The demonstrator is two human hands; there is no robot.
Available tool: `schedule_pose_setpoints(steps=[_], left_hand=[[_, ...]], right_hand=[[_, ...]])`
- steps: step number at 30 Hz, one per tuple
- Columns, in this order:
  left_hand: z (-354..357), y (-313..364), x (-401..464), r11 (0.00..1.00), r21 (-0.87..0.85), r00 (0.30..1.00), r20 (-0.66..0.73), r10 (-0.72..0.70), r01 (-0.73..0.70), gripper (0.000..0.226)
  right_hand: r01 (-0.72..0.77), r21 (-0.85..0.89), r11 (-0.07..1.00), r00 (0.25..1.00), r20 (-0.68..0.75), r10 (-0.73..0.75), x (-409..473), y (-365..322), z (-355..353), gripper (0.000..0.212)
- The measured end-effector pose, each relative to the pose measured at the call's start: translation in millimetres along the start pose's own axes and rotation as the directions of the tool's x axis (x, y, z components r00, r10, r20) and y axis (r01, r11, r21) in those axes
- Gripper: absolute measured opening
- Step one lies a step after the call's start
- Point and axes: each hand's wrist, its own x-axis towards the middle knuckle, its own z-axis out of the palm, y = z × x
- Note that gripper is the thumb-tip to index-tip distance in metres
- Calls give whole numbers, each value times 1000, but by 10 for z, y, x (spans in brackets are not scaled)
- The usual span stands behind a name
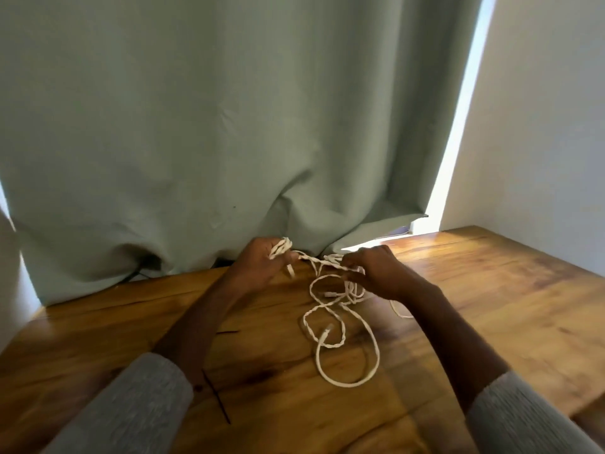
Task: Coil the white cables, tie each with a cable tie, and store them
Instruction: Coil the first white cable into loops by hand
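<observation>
White cable — light, limp and braided by the look of it, likely to kink and snag on itself; best taken near a free end and fed loop by loop. It lies tangled on the wooden table, its upper part lifted between both hands. Left hand, fingers curled round a small bundle of loops; right hand pinching a strand — both forearms stretched forward. A black cable tie lies near the left sleeve.

Green curtain behind wooden table, white wall right.
</observation>
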Motion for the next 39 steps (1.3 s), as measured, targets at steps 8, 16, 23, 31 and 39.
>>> schedule_pose_setpoints(steps=[8, 16, 23, 31, 39], left_hand=[[-262, 472, 360, 988, 79, 955, -255, 151, -135, 36], [74, 437, 120, 972, -219, 969, -205, -137, 91, 23], [372, 705, 155, 901, -418, 953, -211, -219, 115, 21], [464, 610, 366, 953, -293, 933, -316, -171, 75, 34], [455, 593, 475, 957, -284, 921, -357, -154, 50, 27]], right_hand=[[-127, -283, 951, 986, -141, 90, 173, 471, -708, 16], [-93, 216, 972, 961, -235, 144, 436, 77, -945, 11], [-56, 295, 954, 981, -161, 108, 620, -287, -1024, 23], [-4, 290, 957, 988, -148, 49, 666, -426, -918, 16], [-10, 399, 917, 987, -144, 73, 482, -322, -671, 55]])
